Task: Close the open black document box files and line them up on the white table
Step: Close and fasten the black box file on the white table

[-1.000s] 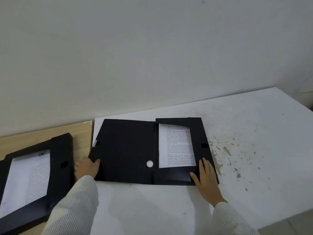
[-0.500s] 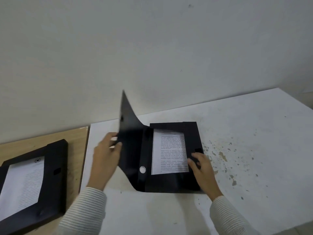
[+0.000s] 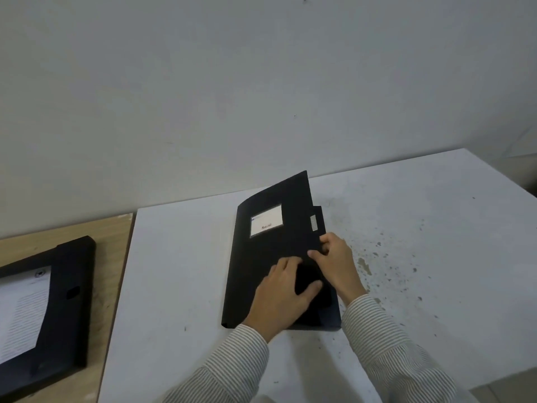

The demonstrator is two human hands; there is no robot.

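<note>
A black box file lies on the white table, its cover folded over the body with a white label facing up. The cover's far corner still arches up off the box. My left hand lies flat on the cover's near part, fingers spread. My right hand pinches the cover's right edge just below the closing tab. A second black box file lies open at the far left, a printed sheet showing inside it.
The open file rests on a wooden surface that butts against the white table's left edge. A plain wall runs behind both. The table's right part is speckled with brown stains.
My left hand has swung the cover from upright down over the paper. It now presses the cover flat, and my right hand has taken the cover's edge by the tab.
</note>
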